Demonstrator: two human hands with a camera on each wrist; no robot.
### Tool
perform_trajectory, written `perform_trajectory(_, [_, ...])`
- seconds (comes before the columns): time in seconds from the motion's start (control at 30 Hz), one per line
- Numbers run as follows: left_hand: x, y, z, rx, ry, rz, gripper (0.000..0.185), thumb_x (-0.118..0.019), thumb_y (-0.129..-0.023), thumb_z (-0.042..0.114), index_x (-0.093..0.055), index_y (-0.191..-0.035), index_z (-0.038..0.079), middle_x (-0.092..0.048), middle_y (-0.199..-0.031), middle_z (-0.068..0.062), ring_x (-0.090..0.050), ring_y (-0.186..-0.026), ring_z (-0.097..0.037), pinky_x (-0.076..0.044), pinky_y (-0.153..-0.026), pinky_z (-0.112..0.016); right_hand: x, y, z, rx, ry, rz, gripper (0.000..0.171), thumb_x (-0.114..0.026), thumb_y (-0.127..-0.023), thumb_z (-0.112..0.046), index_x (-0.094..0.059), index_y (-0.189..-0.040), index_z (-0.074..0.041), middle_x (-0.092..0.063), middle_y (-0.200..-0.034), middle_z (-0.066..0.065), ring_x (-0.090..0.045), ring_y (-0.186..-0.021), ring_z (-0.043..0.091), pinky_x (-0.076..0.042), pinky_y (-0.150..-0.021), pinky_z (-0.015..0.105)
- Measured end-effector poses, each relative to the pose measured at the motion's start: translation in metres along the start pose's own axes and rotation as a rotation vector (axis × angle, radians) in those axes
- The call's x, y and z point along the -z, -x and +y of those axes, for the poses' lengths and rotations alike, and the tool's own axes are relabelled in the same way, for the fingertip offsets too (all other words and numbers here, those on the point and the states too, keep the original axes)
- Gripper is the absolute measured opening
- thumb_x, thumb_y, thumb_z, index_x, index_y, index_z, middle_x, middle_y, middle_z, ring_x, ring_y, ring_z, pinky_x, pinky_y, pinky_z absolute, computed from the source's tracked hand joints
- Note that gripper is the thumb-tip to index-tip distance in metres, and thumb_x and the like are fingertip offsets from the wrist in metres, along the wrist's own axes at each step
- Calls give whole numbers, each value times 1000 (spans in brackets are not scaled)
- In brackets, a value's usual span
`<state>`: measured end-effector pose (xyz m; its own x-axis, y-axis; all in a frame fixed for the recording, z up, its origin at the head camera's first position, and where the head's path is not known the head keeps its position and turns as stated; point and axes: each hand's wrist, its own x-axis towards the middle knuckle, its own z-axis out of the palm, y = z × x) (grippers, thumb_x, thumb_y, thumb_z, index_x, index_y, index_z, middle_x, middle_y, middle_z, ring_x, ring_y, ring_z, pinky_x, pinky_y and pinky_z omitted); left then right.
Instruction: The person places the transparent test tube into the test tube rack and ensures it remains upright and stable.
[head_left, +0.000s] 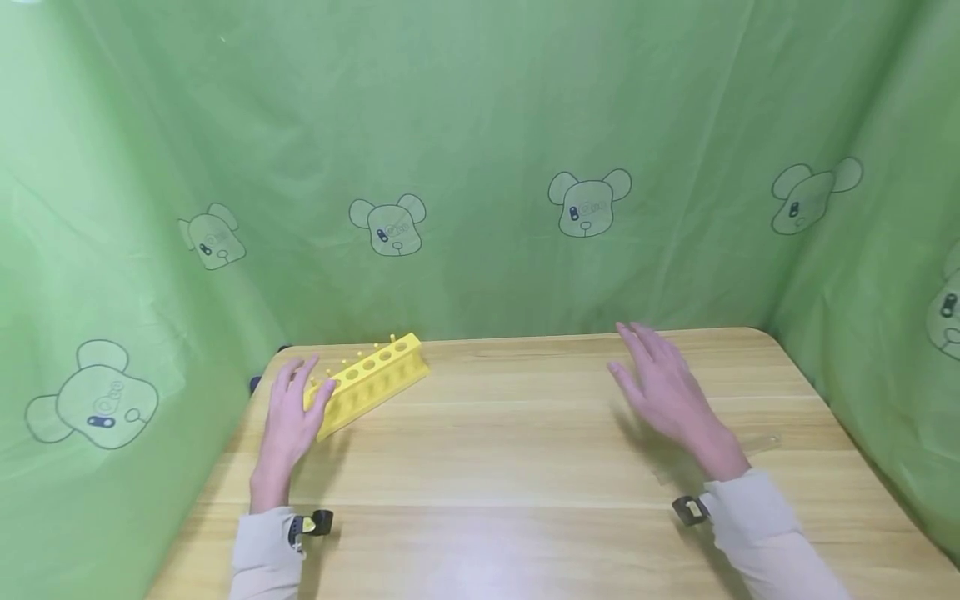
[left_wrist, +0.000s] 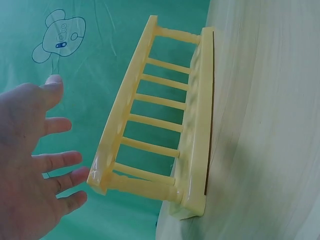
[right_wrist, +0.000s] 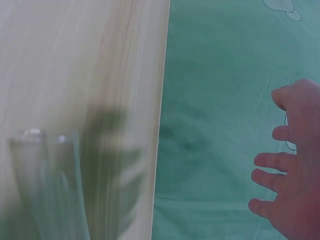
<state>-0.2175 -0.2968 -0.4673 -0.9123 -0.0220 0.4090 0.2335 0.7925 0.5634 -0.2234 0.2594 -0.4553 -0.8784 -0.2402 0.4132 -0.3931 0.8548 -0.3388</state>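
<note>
Yellow rack (head_left: 372, 384), at the table's (head_left: 487, 467) far left, near end partly hidden by the left hand (head_left: 291, 417), fingers spread, contact unclear; right hand (head_left: 663, 387), likewise spread; clear tube-like item (right_wrist: 55, 195) (faint, count uncertain), cut off below.

From my head view I see a green curtain (head_left: 480, 117) closing off the far, left and right sides, softly creased and palest at the left. Outlined cartoon bear heads (head_left: 587, 208) dot the cloth. Below stands a light wooden table (head_left: 495, 450), its grain running crosswise, its far corners rounded. I catch a whitish glare (head_left: 476, 562) on its near part; my wrist views tint the curtain bluer.
</note>
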Motion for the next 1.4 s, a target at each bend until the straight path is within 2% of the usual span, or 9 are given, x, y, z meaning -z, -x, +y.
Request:
perform_trajectory(0.33, [-5, 5, 0, -4, 20, 46, 62, -76, -95, 27, -53, -146, 1, -45, -147, -26, -41, -135, -46, -37, -112, -66, -12, -8, -16, 22, -23, 9, 64, -50, -108, -37, -30, -160, -4, -34, -159, 28, -31, -144, 50, -22, -120, 68])
perform_trajectory(0.6, [-13, 7, -2, 1, 22, 65, 57, -80, -91, 21, -58, -138, -1, -50, -140, -24, -45, -128, -44, -42, -108, -63, -25, -12, -24, 27, -41, -6, 65, -50, -108, -39, -31, -160, -6, -35, -159, 25, -32, -144, 48, -24, -119, 68])
perform_trajectory(0.83, [-15, 7, -5, -20, 5, 98, 52, -81, -89, 16, -62, -133, -4, -54, -132, -26, -49, -122, -44, -44, -106, -61, -34, -16, -32, 49, -61, -10, 66, -52, -108, -39, -28, -161, -9, -35, -159, 25, -33, -144, 47, -26, -118, 69])
perform_trajectory(1.2, [-17, 5, -9, 43, -18, 57, 49, -79, -91, 16, -63, -131, -7, -56, -127, -26, -50, -122, -44, -43, -109, -59, -47, -28, -55, 65, -107, -40, 65, -56, -106, -37, -33, -159, -7, -36, -159, 21, -33, -145, 44, -28, -119, 65])
perform_trajectory(1.4, [-18, 3, -6, 36, -21, 45, 47, -78, -92, 16, -63, -130, -8, -56, -128, -27, -50, -122, -44, -44, -109, -59, -55, -36, -64, 120, -114, -5, 65, -64, -102, -31, -37, -157, -8, -43, -155, 19, -40, -142, 39, -32, -119, 60])
